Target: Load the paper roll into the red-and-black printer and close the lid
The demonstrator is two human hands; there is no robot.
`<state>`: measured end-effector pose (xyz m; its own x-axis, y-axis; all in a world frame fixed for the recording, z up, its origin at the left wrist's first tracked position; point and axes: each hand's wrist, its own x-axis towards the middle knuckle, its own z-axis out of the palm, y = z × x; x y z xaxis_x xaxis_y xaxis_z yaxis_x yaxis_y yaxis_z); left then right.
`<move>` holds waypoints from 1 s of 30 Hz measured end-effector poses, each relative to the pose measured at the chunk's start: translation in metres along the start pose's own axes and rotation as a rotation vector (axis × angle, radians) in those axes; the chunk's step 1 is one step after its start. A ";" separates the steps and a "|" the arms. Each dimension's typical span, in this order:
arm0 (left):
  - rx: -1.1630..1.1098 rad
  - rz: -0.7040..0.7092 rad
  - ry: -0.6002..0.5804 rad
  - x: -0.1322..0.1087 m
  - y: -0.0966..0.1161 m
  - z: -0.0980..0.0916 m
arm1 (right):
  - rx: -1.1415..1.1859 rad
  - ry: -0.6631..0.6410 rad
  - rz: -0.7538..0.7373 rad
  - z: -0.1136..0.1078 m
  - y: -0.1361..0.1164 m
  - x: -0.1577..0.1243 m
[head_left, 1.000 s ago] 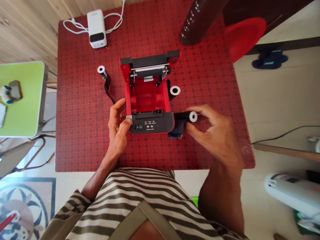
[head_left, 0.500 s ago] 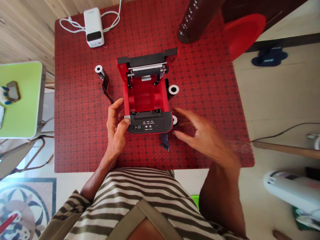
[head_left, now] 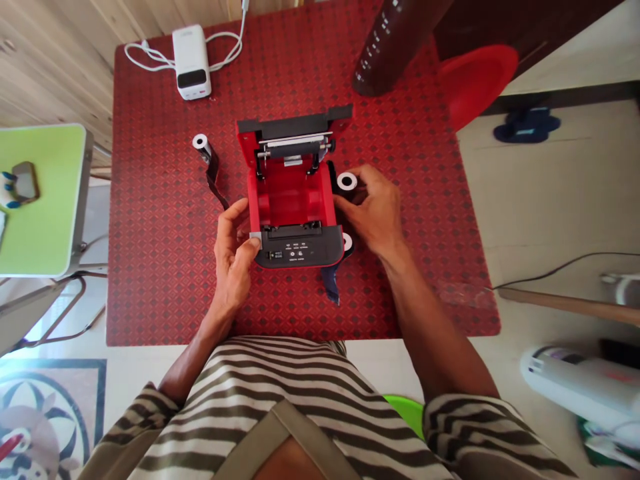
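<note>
A small red and black printer [head_left: 295, 200] stands open in the middle of the red patterned table [head_left: 160, 253], its lid tilted back and its roll bay bare. My left hand [head_left: 233, 250] grips the printer's front left corner, thumb on a grey tab. My right hand [head_left: 373, 210] is closed round a dark roll with a white core [head_left: 347, 181] beside the printer's right wall. A second dark roll [head_left: 347, 243] lies at the printer's front right corner, its tail trailing toward me. A third roll [head_left: 201, 142] with a loose tail lies left of the printer.
A white power bank [head_left: 191, 61] with a white cable sits at the table's far left. A dark cylinder [head_left: 385, 43] and a red stool [head_left: 475, 77] stand at the far right. A green side table [head_left: 43, 200] is on the left. A white appliance [head_left: 580, 383] lies on the floor, right.
My right hand set one roll down at the printer's front right corner, then moved away from me and closed on the roll beside the printer's right wall. My left hand stayed put.
</note>
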<state>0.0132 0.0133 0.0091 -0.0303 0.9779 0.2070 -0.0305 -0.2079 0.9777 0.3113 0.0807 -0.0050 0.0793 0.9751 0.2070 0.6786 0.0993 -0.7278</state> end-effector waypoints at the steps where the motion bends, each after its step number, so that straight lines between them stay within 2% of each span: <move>1: -0.002 -0.001 -0.007 0.000 0.000 0.000 | 0.015 0.014 0.010 -0.002 0.000 -0.001; 4: -0.006 -0.001 -0.018 -0.001 0.000 0.000 | 0.116 0.075 0.035 -0.026 -0.012 -0.011; 6: -0.009 -0.004 -0.018 -0.002 0.001 0.001 | 0.168 0.105 0.025 -0.054 -0.032 -0.020; 8: -0.015 -0.008 -0.012 -0.003 0.002 0.002 | 0.159 0.077 -0.003 -0.085 -0.059 -0.030; 11: -0.020 -0.022 -0.008 -0.004 0.004 0.003 | 0.153 -0.102 -0.076 -0.119 -0.100 -0.042; 13: -0.016 -0.030 -0.014 -0.005 0.005 0.004 | 0.190 -0.231 -0.101 -0.128 -0.120 -0.043; 16: -0.013 -0.028 -0.022 -0.006 0.004 0.004 | 0.046 -0.346 -0.238 -0.119 -0.135 -0.034; 20: -0.027 -0.045 -0.052 -0.007 0.004 0.002 | -0.150 -0.337 -0.440 -0.086 -0.141 -0.017; 22: -0.025 -0.068 -0.066 -0.007 0.006 0.001 | -0.228 -0.336 -0.449 -0.071 -0.143 -0.012; 25: -0.005 -0.103 -0.073 -0.008 0.009 0.000 | -0.370 -0.352 -0.380 -0.052 -0.147 -0.011; 28: -0.010 -0.134 -0.077 -0.010 0.011 0.001 | -0.485 -0.346 -0.309 -0.040 -0.151 -0.010; 30: -0.025 -0.151 -0.076 -0.011 0.012 0.002 | -0.541 -0.368 -0.330 -0.036 -0.152 -0.008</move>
<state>0.0150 0.0003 0.0184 0.0519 0.9968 0.0609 -0.0537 -0.0581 0.9969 0.2339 0.0507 0.1275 -0.3774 0.9243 0.0572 0.8979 0.3803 -0.2215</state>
